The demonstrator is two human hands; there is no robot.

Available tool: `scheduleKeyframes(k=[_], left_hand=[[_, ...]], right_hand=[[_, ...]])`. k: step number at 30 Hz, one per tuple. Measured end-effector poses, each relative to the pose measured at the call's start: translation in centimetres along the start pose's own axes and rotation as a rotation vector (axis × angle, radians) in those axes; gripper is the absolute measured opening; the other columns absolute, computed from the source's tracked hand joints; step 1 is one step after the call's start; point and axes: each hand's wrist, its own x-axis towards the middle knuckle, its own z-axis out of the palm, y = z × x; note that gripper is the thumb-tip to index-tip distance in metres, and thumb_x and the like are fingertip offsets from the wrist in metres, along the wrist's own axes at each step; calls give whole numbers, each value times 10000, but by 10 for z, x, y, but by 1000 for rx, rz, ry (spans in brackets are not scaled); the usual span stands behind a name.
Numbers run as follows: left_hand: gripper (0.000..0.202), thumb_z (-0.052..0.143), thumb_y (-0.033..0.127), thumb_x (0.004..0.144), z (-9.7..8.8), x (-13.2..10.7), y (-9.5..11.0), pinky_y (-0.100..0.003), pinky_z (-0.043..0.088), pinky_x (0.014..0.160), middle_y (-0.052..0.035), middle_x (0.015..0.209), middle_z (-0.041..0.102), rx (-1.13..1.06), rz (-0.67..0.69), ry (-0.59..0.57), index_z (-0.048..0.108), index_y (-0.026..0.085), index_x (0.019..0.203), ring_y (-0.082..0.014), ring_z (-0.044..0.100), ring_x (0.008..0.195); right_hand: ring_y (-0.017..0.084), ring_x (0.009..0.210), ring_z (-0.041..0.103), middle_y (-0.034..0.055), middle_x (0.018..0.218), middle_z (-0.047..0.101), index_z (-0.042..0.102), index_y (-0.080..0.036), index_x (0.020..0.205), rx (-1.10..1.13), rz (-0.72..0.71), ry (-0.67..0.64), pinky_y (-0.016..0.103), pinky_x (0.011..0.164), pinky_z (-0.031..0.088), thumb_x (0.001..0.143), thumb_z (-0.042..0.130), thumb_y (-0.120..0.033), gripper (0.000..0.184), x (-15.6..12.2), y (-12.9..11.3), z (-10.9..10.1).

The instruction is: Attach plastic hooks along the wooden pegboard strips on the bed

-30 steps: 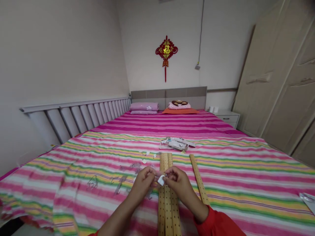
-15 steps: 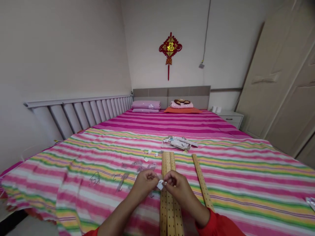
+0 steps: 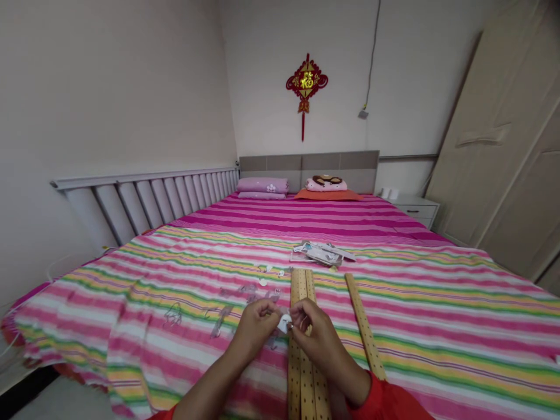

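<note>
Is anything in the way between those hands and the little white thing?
Nothing visible: the left hand and right hand have fingertips right at the small white piece. The wooden strips lie below, not between.

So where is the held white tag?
In the head view, the tag is below centre, between the left hand and right hand, near the three strips.

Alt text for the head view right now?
A person's left hand and right hand hold a small white piece between them, above three dark-dotted tan strips on a striped cover. Another strip lies right, small clear packets left.
</note>
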Motion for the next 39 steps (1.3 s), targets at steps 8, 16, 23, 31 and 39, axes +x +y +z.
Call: scheduleKeyframes(k=[8,16,23,31,39], left_hand=[[157,646,307,647,3,-5,5,-217,429,496,31,516,591,-33,52,-20,588,166,611,-113,556,489],[159,639,292,634,9,-5,-4,-233,462,511,29,538,569,-35,-2,41,556,163,594,-115,554,506],[152,617,291,617,9,-2,-9,-242,459,510,33,517,543,11,-30,84,541,167,573,-114,525,492],[182,640,296,598,8,-5,-12,-219,411,470,58,472,498,-10,-43,67,513,171,559,-92,477,444],[206,650,317,574,9,-8,-10,-234,418,464,54,453,496,-39,-102,75,509,172,535,-104,488,426]], right_hand=[[109,517,453,-46,555,504,605,-184,706,166,210,42,221,478,371,651,693,-277,140,3,6,0],[113,498,453,-45,529,508,577,-189,617,116,245,56,228,462,349,632,702,-261,145,2,6,0],[134,525,472,-34,555,512,522,-207,610,-100,139,71,247,503,348,683,654,-216,151,-1,6,2],[124,525,424,-58,558,435,451,-221,642,-147,31,-21,235,506,308,696,591,-158,163,-4,2,1],[117,529,402,-61,574,409,425,-222,648,-113,-9,-90,231,504,287,695,542,-108,170,-5,1,0]])
